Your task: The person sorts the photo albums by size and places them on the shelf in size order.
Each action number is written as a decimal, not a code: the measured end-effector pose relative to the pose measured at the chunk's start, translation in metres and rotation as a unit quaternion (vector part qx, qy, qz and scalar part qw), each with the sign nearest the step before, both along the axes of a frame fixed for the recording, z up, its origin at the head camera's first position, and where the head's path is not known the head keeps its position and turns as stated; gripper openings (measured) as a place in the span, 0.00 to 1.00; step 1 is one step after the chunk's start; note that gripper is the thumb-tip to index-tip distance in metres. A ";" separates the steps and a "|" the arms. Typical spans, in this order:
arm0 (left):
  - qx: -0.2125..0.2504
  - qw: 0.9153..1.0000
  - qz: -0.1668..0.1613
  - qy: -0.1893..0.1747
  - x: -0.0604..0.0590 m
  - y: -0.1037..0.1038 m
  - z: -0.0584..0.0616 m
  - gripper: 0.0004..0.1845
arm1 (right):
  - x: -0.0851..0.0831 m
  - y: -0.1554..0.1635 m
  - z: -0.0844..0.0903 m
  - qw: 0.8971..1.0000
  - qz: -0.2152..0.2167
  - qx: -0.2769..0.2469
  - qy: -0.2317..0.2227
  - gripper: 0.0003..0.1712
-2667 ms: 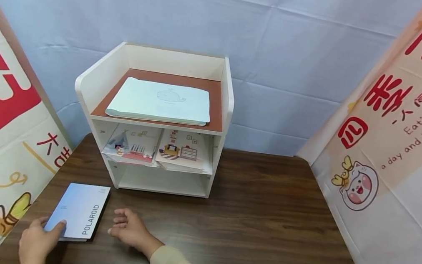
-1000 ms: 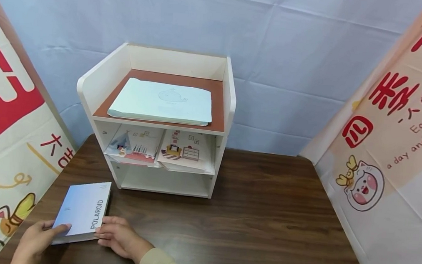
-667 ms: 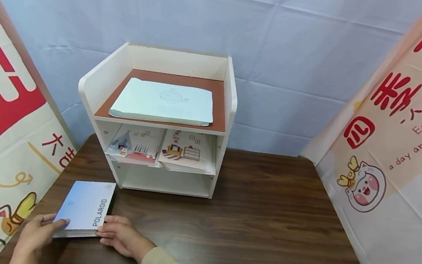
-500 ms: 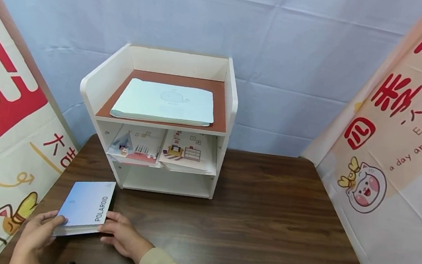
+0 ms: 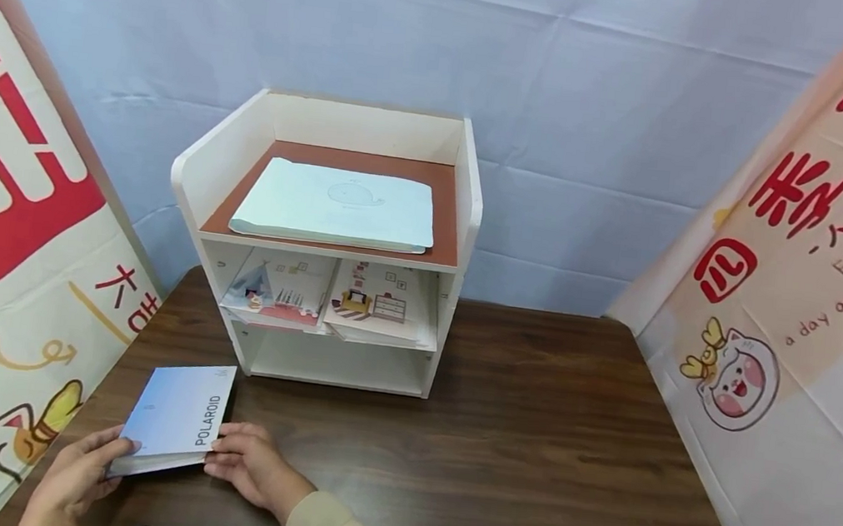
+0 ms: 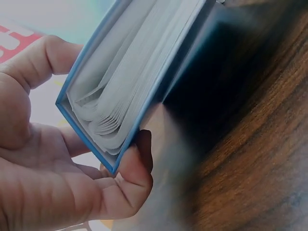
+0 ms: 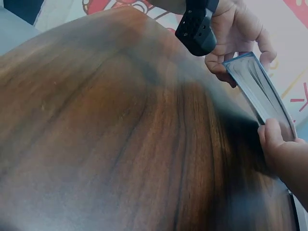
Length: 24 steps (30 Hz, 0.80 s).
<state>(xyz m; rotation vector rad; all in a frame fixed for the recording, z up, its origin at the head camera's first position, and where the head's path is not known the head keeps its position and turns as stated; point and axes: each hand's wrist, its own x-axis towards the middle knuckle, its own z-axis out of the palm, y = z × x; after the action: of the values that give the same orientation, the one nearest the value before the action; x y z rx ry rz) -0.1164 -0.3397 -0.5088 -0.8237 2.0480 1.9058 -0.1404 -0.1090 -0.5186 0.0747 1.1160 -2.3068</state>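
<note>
Now tilted up off the table (image 5: pixel 495 453) at lower left of the head view, the album (image 5: pixel 178 419) is gripped at its near corner by the left hand (image 5: pixel 75 479), while the right hand (image 5: pixel 253 465), moved in, pinches its spine edge.

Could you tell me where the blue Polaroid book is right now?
In the head view the Polaroid book is at the table's near-left corner, gripped by the left hand and right hand, front-left of the white shelf.

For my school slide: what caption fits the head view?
Both hands lift the blue Polaroid album before a white shelf.
</note>
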 end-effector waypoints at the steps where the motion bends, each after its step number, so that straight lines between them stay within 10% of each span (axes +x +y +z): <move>1: 0.004 1.000 0.000 0.000 0.001 0.002 0.000 0.44 | 0.001 0.002 0.000 1.000 -0.002 0.000 0.004 0.17; 24: -0.040 0.998 -0.026 0.030 0.014 0.043 0.009 0.43 | 0.015 0.033 -0.008 0.999 -0.025 0.026 0.031 0.32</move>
<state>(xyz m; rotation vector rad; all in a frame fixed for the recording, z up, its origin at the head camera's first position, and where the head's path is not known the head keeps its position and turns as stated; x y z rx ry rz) -0.1020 -0.2967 -0.5000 -0.7320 2.1710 1.8532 -0.1251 -0.0762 -0.5264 0.0509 1.2186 -2.3383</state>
